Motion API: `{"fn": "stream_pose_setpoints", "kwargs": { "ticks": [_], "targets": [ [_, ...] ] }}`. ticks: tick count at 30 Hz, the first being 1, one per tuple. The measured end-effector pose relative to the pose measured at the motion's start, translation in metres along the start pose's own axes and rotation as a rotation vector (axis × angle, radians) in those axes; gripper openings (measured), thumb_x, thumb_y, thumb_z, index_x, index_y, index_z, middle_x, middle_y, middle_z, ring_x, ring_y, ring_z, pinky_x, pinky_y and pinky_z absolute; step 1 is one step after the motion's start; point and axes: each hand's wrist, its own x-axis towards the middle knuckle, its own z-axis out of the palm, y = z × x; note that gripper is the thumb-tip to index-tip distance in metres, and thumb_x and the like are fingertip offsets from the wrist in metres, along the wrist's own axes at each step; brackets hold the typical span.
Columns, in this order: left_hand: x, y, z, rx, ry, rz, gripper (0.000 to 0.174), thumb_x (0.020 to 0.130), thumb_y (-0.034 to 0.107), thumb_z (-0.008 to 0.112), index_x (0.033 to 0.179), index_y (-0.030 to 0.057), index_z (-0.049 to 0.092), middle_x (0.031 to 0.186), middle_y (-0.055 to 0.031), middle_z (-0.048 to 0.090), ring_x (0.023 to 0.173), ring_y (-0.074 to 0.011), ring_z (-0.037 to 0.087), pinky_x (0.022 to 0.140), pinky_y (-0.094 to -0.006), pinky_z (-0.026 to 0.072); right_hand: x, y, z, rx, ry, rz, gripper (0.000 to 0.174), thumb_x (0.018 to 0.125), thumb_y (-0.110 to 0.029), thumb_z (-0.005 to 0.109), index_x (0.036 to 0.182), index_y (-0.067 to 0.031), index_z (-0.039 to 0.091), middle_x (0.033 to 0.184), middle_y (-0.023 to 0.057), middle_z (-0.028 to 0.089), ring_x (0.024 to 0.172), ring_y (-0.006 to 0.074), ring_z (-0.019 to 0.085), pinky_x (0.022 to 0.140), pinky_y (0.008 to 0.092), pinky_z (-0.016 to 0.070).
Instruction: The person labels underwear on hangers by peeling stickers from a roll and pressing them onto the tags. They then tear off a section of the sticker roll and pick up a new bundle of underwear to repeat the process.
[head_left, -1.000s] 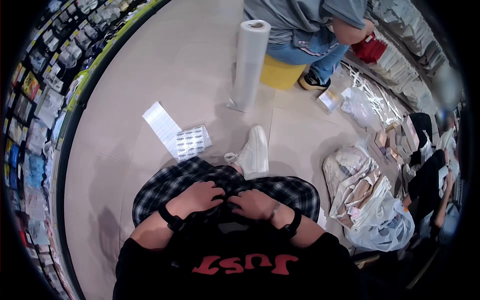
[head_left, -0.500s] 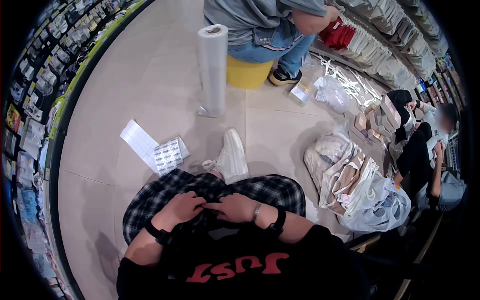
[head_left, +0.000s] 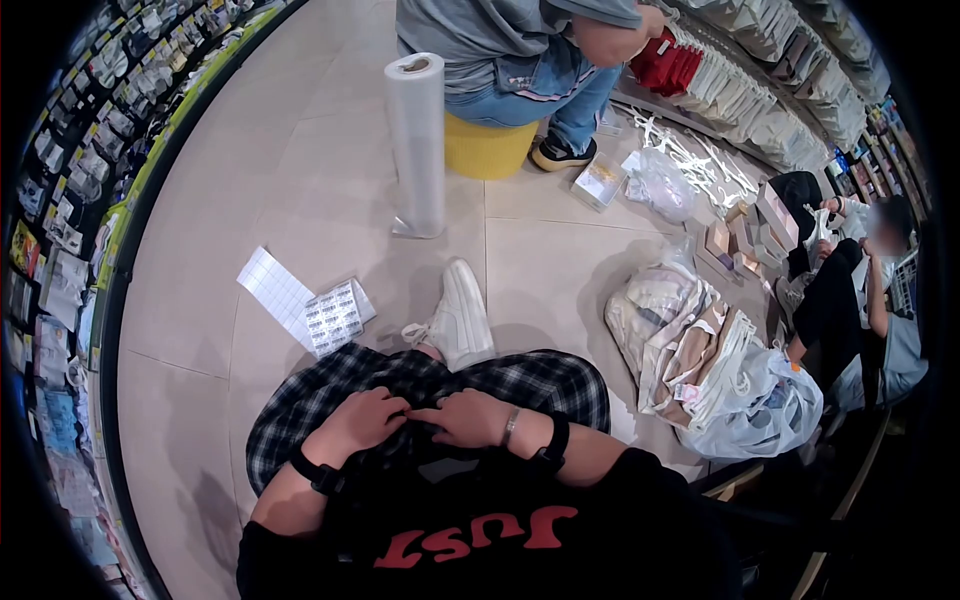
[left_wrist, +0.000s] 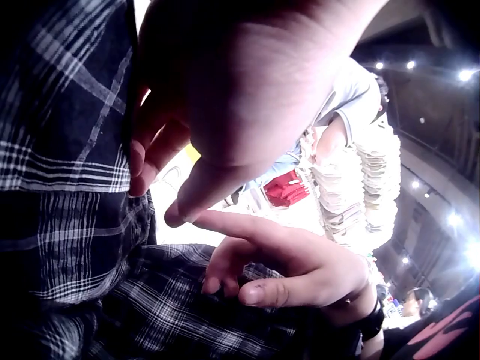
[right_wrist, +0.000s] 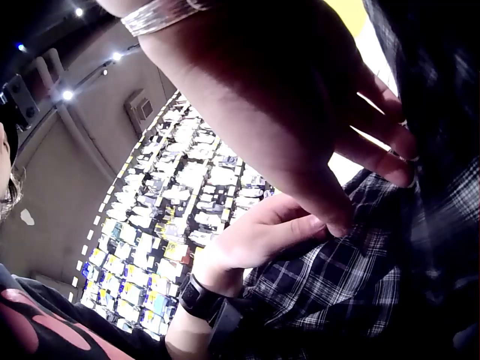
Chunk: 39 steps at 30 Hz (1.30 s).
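Note:
Both hands rest over the lap on black-and-white plaid cloth (head_left: 545, 385). In the head view the left hand (head_left: 362, 420) lies with loosely bent fingers, its fingertips meeting those of the right hand (head_left: 470, 416). The left wrist view shows the left hand (left_wrist: 247, 97) from close by, its thumb near the extended index finger of the right hand (left_wrist: 300, 262). In the right wrist view the right hand (right_wrist: 270, 112) has loose fingers reaching to the plaid cloth, with the left hand (right_wrist: 251, 232) below it. Neither hand holds anything visible.
Label sheets (head_left: 334, 316) lie beyond the left knee. A clear plastic roll (head_left: 416, 150) stands near a person on a yellow bucket (head_left: 488, 148). Bagged clothes (head_left: 765, 405), boxes (head_left: 741, 242) and white hangers (head_left: 700, 165) lie at right; another person sits there. Stocked racks (head_left: 65, 380) line the left.
Since a second ago the head view has turned to the right, bringing the seated person at right into sight. The hands have moved from slightly apart to touching at the fingertips.

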Motion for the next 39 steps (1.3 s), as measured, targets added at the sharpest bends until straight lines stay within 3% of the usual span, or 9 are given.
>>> {"fn": "stream_pose_setpoints", "kwargs": {
  "ticks": [27,39],
  "targets": [
    [0.0,-0.004,0.005,0.028,0.039,0.037,0.013,0.084,0.022,0.052,0.089,0.0143,0.061,0.08,-0.0094,0.056,0.076,-0.0294,0.057,0.066,-0.0377,0.0469,-0.001,-0.001,-0.001,0.023,-0.004,0.004,0.05,0.084,-0.031,0.052,0.132,-0.0259,0.038,0.088,0.0119,0.062,0.086,0.0293,0.06,0.076,0.0395,0.0481],
    [0.003,0.001,-0.003,0.069,0.024,0.113,0.012,0.082,0.017,0.055,0.086,0.0087,0.063,0.081,-0.0096,0.058,0.075,-0.0304,0.057,0.066,-0.038,0.0469,-0.002,0.0,-0.002,0.041,0.023,-0.008,0.047,0.083,-0.03,0.053,0.128,-0.0227,0.04,0.087,0.0126,0.062,0.087,0.0297,0.06,0.075,0.0402,0.0486]
  ]
}}
